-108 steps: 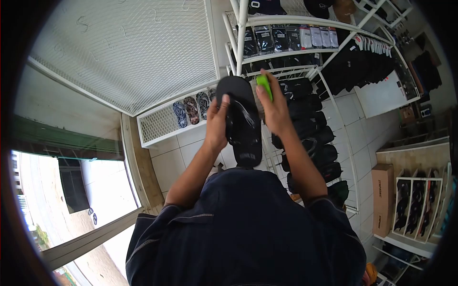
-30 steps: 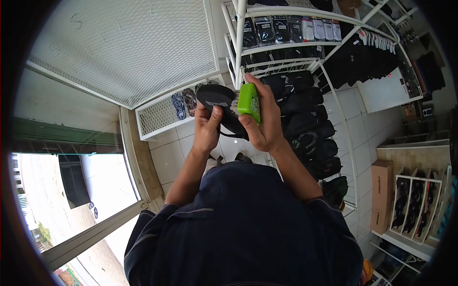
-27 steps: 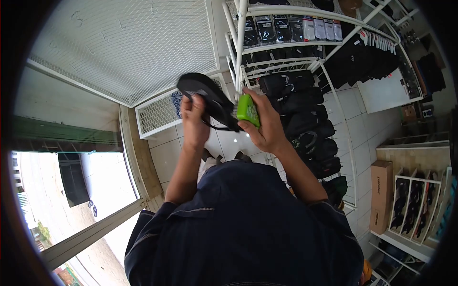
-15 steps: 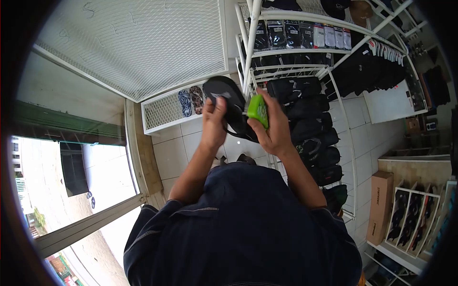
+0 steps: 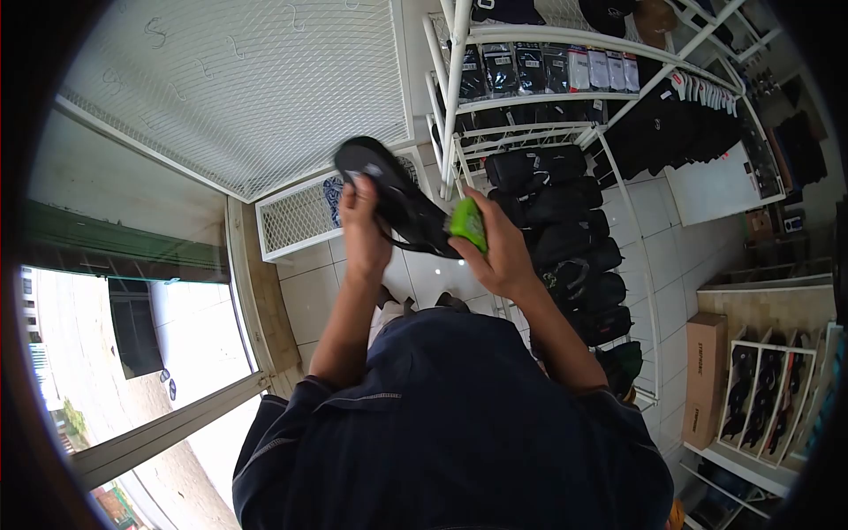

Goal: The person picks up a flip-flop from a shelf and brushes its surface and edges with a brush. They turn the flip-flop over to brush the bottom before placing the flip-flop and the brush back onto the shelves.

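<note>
A black sandal (image 5: pixel 402 199) slants across the middle of the view, its upper left end gripped by my left hand (image 5: pixel 364 231). The thumb of that hand lies on the sandal's top face. My right hand (image 5: pixel 502 249) is closed round a bright green brush (image 5: pixel 468 224), whose bristle side faces the sandal's lower right end. Whether the bristles touch the sandal is too blurred to tell.
A white mesh rack (image 5: pixel 296 217) with patterned sandals stands behind my left hand. Black bags (image 5: pixel 565 238) line the right side under a white rail shelf with packaged goods (image 5: pixel 530 69). A brown box (image 5: pixel 705 380) stands far right.
The sandal and my left hand have moved left, and the sandal shows more of its length. My right hand with the green brush has shifted slightly left and down. The view has turned a little.
</note>
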